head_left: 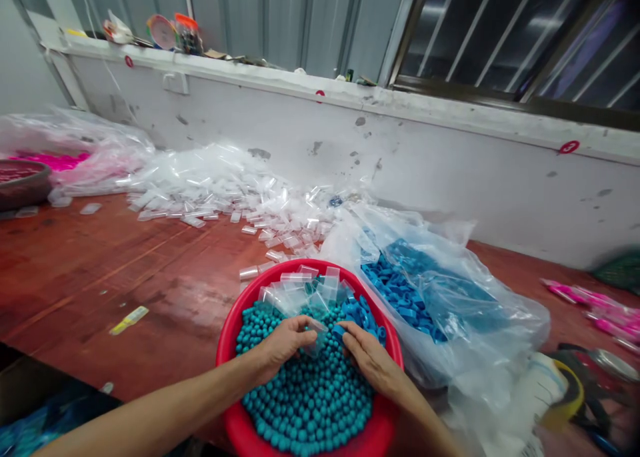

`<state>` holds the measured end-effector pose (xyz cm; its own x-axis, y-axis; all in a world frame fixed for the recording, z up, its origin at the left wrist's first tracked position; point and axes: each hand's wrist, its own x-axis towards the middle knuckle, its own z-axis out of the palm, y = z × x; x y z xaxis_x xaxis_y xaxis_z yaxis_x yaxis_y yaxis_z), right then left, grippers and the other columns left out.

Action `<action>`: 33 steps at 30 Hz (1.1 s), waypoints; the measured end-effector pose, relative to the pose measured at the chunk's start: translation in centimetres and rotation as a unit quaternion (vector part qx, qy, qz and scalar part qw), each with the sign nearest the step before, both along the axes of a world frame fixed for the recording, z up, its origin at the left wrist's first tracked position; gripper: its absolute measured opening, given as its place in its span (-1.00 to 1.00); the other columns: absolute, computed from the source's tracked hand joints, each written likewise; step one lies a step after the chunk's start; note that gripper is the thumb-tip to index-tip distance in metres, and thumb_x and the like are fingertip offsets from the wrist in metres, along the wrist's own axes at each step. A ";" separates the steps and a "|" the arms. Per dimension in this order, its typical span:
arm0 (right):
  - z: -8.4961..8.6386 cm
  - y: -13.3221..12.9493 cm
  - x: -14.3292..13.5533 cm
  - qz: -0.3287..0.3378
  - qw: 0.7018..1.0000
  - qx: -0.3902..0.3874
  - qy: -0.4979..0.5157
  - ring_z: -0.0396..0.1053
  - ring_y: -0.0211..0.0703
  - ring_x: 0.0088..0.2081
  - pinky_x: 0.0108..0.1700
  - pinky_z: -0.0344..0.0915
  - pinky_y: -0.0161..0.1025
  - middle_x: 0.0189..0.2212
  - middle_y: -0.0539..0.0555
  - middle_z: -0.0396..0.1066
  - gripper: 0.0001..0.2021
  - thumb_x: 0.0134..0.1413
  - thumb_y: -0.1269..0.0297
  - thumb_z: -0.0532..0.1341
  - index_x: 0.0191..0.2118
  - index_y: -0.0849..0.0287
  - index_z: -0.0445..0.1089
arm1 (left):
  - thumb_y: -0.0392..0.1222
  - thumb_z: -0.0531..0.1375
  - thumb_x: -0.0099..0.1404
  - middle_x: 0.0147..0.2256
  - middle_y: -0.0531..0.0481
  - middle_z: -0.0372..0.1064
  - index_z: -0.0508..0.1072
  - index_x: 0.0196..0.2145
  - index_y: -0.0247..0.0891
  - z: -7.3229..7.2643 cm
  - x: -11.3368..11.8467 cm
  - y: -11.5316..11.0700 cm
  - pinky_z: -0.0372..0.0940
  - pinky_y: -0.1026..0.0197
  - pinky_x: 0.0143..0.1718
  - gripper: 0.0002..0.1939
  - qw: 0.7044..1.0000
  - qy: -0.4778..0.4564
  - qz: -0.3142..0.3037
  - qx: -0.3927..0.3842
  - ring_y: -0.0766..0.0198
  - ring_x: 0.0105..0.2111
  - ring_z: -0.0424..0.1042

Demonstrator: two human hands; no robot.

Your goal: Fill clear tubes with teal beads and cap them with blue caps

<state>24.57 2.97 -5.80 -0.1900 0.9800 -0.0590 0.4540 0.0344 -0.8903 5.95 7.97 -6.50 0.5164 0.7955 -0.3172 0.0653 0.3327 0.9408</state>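
Note:
Over a red basin [231, 330] full of teal beads [305, 410], my left hand [287, 344] pinches a clear plastic tube [315, 338]. My right hand [367, 357] is closed on a small blue cap [339, 330], a short way to the right of the tube. What is inside the tube, if anything, is hard to make out. More clear tubes [295, 290] lie on the beads at the basin's far side. A heap of blue caps [365, 317] rests inside at the right, just beyond my right hand.
Right of the basin lies a clear bag [480, 310] of blue caps. A large pile of clear tubes [235, 184] spreads along the wall. At the far right are pink items [600, 307] and a roll of yellow tape [567, 394]. A yellow-labelled piece [129, 320] lies left.

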 end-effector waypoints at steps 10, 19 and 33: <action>-0.9 0.2 0.3 -0.023 0.998 0.000 0.058 0.21 -0.32 -0.53 -0.52 0.14 -0.38 -0.50 -0.06 0.24 -0.75 0.12 0.20 0.00 -0.12 0.11 0.26 | -0.31 0.04 0.06 -0.45 -0.02 0.36 0.28 -0.15 -0.30 -0.1 -1.8 -1.2 0.17 0.18 -0.34 -0.67 0.931 0.303 -0.003 0.205 0.16 -0.38 0.36; -1.0 0.4 0.3 -0.032 0.993 -0.012 0.110 0.18 -0.34 -0.57 -0.57 0.12 -0.40 -0.51 -0.07 0.24 -0.73 0.08 0.20 0.04 -0.11 0.15 0.24 | -0.38 -0.15 0.25 0.07 -0.04 0.16 0.18 0.05 -0.07 -1.8 -3.4 -1.4 0.01 0.06 0.04 -0.55 0.680 0.375 -0.250 0.578 0.11 0.07 0.10; -1.2 0.8 0.3 -0.105 0.963 -0.026 0.248 0.25 -0.33 -0.59 -0.63 0.28 -0.36 -0.49 -0.08 0.23 -0.64 -0.04 0.08 0.11 -0.12 0.13 0.16 | -0.39 0.12 0.10 -0.32 -0.18 0.35 0.38 -0.36 -0.40 -1.8 3.8 -0.1 0.11 -0.07 -0.12 -0.89 0.911 0.290 -0.169 0.240 0.02 -0.20 0.30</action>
<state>24.91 3.73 -7.02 -0.0054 0.9981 -0.0616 -0.0358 -0.0618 -0.9974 9.77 7.90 -8.28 0.6135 0.7415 -0.2717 0.6195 -0.2385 0.7479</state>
